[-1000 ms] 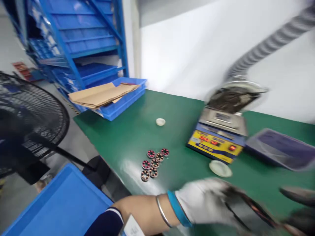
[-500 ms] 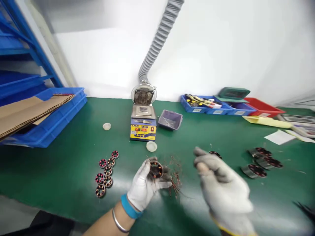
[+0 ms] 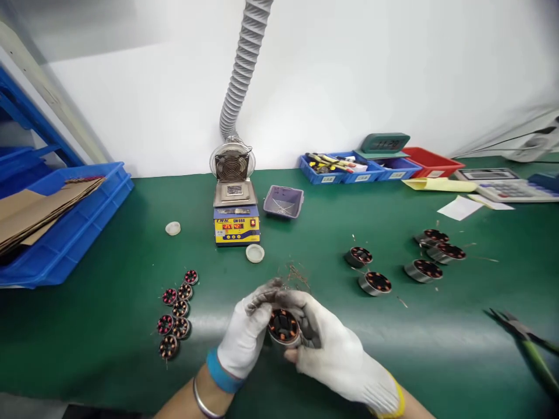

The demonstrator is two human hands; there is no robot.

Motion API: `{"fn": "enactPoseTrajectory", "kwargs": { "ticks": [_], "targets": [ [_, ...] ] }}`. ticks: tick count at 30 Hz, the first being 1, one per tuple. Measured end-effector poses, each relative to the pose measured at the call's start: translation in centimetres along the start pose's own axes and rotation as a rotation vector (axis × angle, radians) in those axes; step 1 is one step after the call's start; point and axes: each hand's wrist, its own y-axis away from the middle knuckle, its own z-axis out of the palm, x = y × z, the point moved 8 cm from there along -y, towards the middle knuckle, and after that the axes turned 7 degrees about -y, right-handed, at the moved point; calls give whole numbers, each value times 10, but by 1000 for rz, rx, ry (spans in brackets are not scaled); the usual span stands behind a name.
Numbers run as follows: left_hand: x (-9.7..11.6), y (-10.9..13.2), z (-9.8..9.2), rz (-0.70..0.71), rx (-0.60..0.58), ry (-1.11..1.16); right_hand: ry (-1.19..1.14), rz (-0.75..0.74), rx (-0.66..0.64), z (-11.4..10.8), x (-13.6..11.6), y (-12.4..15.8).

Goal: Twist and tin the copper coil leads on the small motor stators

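Both my gloved hands meet at the front middle of the bench around one motor stator point(image 3: 283, 327), a metal ring with copper windings facing up. My left hand point(image 3: 245, 331) grips its left side and upper edge. Curled round the right side is my right hand point(image 3: 334, 349), its thumb low against the metal wall. Just beyond my fingertips lie thin copper wire scraps point(image 3: 297, 276). More wound stators point(image 3: 375, 283) stand to the right of my hands. To the left sits a cluster of several smaller stators point(image 3: 180, 308).
Wire cutters point(image 3: 517, 327) lie at the right. Behind stand a yellow-fronted heating unit point(image 3: 236, 231), a purple tray point(image 3: 269, 205), a white lid point(image 3: 255, 253) and blue bins point(image 3: 326, 179) with pens. A blue crate point(image 3: 89, 224) holds cardboard at left. A grey hose point(image 3: 244, 64) hangs above.
My right hand has swung left from the right side and taken hold of the stator in my left hand. Two stators show fully where it was. The view has turned somewhat right.
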Motion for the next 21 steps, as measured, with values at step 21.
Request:
{"fn": "enactPoseTrajectory", "kwargs": {
  "ticks": [21],
  "targets": [
    [-61,3,-3,-418,211,-114,525,39,267,-80,11,-134]
  ]
}}
